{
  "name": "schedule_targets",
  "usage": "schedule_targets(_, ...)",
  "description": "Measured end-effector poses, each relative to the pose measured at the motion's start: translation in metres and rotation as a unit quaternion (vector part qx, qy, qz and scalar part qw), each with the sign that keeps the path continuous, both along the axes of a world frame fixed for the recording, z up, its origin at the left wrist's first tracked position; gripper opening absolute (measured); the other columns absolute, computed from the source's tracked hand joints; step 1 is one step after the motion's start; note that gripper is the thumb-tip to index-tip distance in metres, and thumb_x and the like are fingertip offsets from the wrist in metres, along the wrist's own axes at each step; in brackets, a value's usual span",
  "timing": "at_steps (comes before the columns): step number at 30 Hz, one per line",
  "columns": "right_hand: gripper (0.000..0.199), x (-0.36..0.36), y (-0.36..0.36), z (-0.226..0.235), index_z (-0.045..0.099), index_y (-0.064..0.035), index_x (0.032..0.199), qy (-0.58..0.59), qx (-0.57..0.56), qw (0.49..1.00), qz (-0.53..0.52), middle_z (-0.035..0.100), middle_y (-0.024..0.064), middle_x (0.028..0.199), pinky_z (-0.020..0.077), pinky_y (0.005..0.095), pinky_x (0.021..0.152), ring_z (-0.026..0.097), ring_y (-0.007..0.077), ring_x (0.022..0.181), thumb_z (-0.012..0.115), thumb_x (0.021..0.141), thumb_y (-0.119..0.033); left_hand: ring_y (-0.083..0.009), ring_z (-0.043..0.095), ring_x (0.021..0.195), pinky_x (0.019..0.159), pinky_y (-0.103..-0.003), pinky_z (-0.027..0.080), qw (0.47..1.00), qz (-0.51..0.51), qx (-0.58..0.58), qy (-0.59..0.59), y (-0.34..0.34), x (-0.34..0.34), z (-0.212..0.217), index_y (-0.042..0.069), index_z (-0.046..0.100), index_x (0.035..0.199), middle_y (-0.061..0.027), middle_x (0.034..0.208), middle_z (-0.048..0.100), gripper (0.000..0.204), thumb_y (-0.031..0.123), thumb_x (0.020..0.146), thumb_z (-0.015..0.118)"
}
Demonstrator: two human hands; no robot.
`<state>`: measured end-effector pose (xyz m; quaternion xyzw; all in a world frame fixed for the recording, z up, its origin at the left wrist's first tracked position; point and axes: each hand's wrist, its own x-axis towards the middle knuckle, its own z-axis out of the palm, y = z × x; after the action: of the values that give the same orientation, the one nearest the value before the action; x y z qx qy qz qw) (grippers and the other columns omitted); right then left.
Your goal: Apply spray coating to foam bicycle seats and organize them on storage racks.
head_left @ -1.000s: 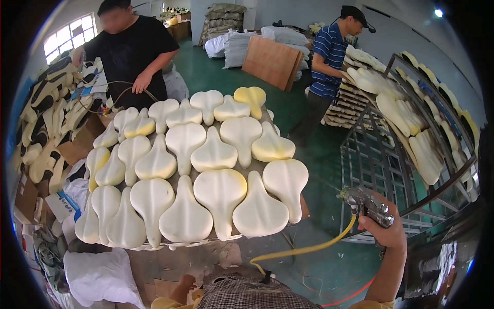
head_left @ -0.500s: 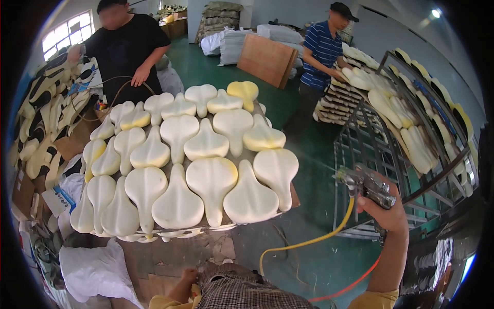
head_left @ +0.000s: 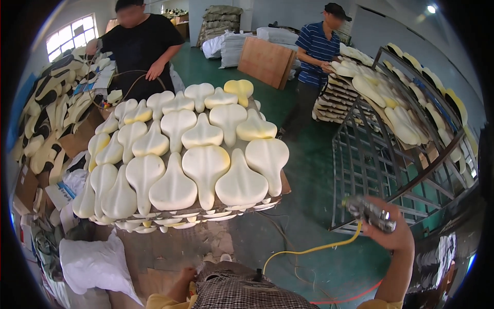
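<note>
My right hand (head_left: 389,229) is wrapped around a metal spray gun (head_left: 368,211), out to the right of the stacked bicycle saddles. A yellow hose (head_left: 309,251) runs from the gun down toward my body. Low by my checked apron (head_left: 231,291), my left hand (head_left: 189,274) has its fingers curled; what they hold, if anything, is hidden. In front of me, rows of cream foam bicycle saddles (head_left: 205,167) lie on a board, noses pointing alternately toward and away from me. Some have yellowish patches. More saddles show in layers below.
A metal rack (head_left: 370,170) stands at right with foam pieces (head_left: 404,123) above. One person (head_left: 141,49) holds a thin hose at far left; another (head_left: 318,49) handles pieces at far right. A white sack (head_left: 98,265) lies at lower left. A red hose (head_left: 355,295) crosses the floor.
My right hand and the spray gun have moved down and tilted, farther from the saddles. The mist by the nozzle no longer shows. The view has shifted slightly; both other people have moved a little.
</note>
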<state>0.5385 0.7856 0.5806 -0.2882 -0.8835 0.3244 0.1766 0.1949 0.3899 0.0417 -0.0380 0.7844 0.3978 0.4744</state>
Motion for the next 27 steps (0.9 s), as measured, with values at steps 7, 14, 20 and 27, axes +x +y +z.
schedule_targets(7,0.05,0.007,-0.009,-0.005,0.051,0.0045,0.121,0.12,-0.149,0.978,-0.088,0.062,0.004,0.086,0.0467,0.0238,0.068,0.056,0.0078,0.074,0.067,0.074,-0.002,-0.0229,0.065,0.063,0.055,-0.035,0.055,0.993,-0.082,-0.056,0.066,-0.015,0.017,0.001,-0.001,0.068,0.087,-0.0132,0.077,0.066,0.02,0.014,0.076,0.061)
schedule_targets(14,0.051,0.048,-0.032,-0.003,0.055,0.0037,0.117,0.001,-0.096,0.995,-0.036,0.066,0.0101,0.088,0.0467,0.0247,0.071,0.058,0.0101,0.077,0.071,0.07,-0.008,-0.0195,0.064,0.068,0.064,-0.035,0.053,0.999,-0.021,-0.016,0.024,-0.006,0.023,0.007,0.0,0.071,0.086,-0.01,0.074,0.067,0.024,0.018,0.072,0.066)
schedule_targets(20,0.05,0.016,-0.034,-0.013,0.054,0.0066,0.117,0.179,-0.156,0.962,-0.132,0.064,0.0083,0.088,0.0463,0.0239,0.07,0.057,0.0082,0.075,0.07,0.072,-0.005,-0.0187,0.064,0.067,0.064,-0.034,0.052,0.967,-0.172,-0.131,0.136,-0.01,0.017,0.009,0.006,0.073,0.085,-0.0089,0.077,0.069,0.021,0.021,0.071,0.065)
schedule_targets(27,0.057,0.02,-0.035,-0.006,0.049,0.0065,0.123,0.103,-0.152,0.979,-0.088,0.062,0.0063,0.088,0.0477,0.0242,0.07,0.057,0.0101,0.074,0.07,0.072,-0.004,-0.0253,0.067,0.077,0.074,-0.037,0.052,0.963,-0.19,-0.094,0.169,-0.021,0.012,0.007,0.006,0.071,0.086,-0.0147,0.081,0.068,0.026,0.024,0.069,0.062)
